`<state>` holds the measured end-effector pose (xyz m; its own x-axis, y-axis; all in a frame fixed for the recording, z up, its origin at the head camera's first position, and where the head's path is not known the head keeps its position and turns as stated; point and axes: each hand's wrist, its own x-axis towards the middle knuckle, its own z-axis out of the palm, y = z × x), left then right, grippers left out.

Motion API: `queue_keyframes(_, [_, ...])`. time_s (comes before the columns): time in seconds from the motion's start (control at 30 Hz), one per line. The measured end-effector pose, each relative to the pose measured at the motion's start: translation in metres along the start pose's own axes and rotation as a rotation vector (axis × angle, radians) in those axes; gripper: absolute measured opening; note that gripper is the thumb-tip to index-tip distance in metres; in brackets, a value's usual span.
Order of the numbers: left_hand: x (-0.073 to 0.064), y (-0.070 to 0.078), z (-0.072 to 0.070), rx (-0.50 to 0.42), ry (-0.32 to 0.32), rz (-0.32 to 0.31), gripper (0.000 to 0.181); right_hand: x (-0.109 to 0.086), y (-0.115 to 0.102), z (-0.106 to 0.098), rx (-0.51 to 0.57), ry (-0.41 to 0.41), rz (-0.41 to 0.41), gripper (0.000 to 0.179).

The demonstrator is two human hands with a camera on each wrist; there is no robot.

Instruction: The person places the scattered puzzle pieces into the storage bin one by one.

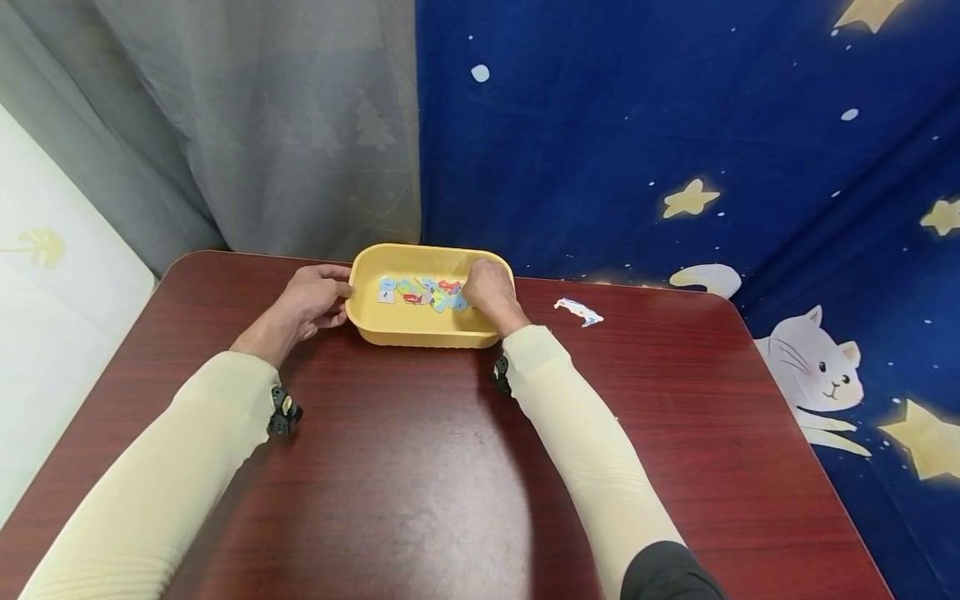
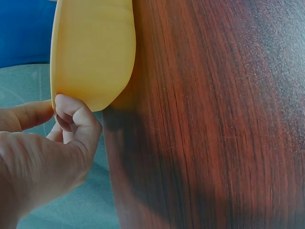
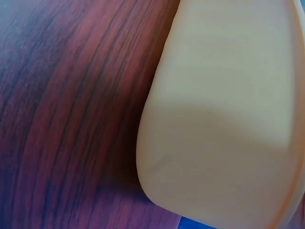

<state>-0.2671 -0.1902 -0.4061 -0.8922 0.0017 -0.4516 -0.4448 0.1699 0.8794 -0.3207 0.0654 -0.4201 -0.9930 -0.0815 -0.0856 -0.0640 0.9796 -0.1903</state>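
A yellow plastic basin (image 1: 420, 339) with rounded corners stands near the table's far edge. Several flat, colourful cutout pieces (image 1: 413, 293) lie together on its floor. At the basin's left end, my left hand (image 1: 311, 298) holds the rim; the left wrist view has its bent fingers (image 2: 86, 125) against the basin's wall. Inside the right end is my right hand (image 1: 491, 289), reaching down beside the pieces with its back upward. Its fingertips are hidden, so whether it grips a piece is unclear. The right wrist view has only the basin's outer wall (image 3: 214, 119), not the hand.
One white-and-blue cutout piece (image 1: 579, 312) lies on the dark red wooden table (image 1: 405, 467), right of the basin. Behind the table hang a grey curtain (image 1: 315, 125) and a blue one (image 1: 570, 150) with stars.
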Motion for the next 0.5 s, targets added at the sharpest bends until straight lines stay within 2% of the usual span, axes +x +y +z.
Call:
queue_keyframes(0.17, [-0.003, 0.001, 0.002, 0.01, -0.001, -0.002, 0.046, -0.004, 0.002, -0.013, 0.067, 0.002, 0.045, 0.006])
queue_keyframes(0.3, [-0.004, 0.001, 0.002, 0.014, 0.007, 0.006, 0.046, -0.006, 0.007, -0.033, 0.163, 0.034, 0.115, 0.012])
queue_keyframes(0.5, [-0.006, -0.001, 0.0, 0.014, 0.009, -0.002, 0.047, -0.004, 0.022, -0.057, 0.288, -0.018, 0.205, 0.008])
